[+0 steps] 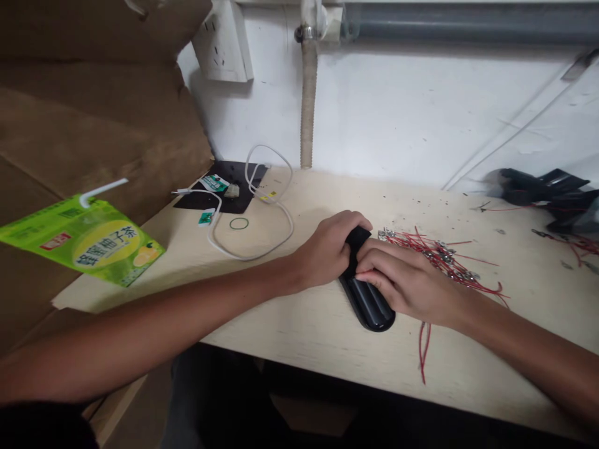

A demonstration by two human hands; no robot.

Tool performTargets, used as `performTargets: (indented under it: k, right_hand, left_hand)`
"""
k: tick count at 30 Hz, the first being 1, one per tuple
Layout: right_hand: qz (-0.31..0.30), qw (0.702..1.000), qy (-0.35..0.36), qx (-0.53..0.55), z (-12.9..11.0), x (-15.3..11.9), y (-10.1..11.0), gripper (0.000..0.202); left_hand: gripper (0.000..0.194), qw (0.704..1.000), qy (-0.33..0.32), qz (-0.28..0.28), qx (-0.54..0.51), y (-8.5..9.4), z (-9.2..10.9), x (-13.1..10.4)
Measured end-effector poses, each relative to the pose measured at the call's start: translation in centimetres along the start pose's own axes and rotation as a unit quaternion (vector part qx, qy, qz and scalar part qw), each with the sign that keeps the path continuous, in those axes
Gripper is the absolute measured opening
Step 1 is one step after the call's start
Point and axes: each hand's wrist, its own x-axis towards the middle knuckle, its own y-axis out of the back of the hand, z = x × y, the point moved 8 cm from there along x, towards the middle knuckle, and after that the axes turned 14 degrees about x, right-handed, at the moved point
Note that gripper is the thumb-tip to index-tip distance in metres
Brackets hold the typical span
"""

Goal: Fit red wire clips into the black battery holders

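A glossy black rounded object (369,305) lies on the pale table, its far part covered by my hands. My left hand (330,246) is closed around a matte black piece (358,240) at the far end of that object. From the right, my right hand (397,274) reaches over it, fingers pinched together at the black piece beside my left fingers. What the right fingertips hold is mostly hidden. Just behind my right hand lies a pile of red wires (444,255) with small metal ends. More red wire (424,352) lies near the table's front edge.
On the left are a green drink pouch (110,243) with a white straw and a cardboard box (93,125). A white cable (234,255) loops over the table (262,324) near a dark flat sheet (196,199). Black items (552,193) sit at the right.
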Motion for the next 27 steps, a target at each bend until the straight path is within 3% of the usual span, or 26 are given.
performTargets:
  k: [7, 12, 17, 20, 27]
  right_hand:
    - [-0.046, 0.999, -0.007, 0.013, 0.3, 0.6, -0.3, 0.018]
    - [-0.045, 0.998, -0.026, 0.047, 0.9, 1.0, 0.0, 0.019]
    - [0.013, 0.988, -0.099, 0.117, 2.5, 0.7, 0.9, 0.017]
    - [0.057, 0.987, -0.127, 0.08, 3.2, 0.1, 1.6, 0.024]
    - [0.074, 0.974, -0.211, 0.029, 4.6, -0.2, 2.0, 0.038]
  left_hand:
    - [0.022, 1.0, -0.014, -0.003, 0.012, -0.1, 0.2, 0.3]
    - [0.023, 1.0, -0.016, -0.013, 0.021, -0.1, 0.1, 0.4]
    - [0.041, 1.0, -0.019, -0.004, 0.017, 0.1, -0.1, 0.4]
    - [0.045, 1.0, -0.022, -0.002, 0.022, 0.2, -0.1, 0.4]
    - [0.044, 0.997, -0.051, 0.038, 0.045, 1.5, 0.5, 0.4]
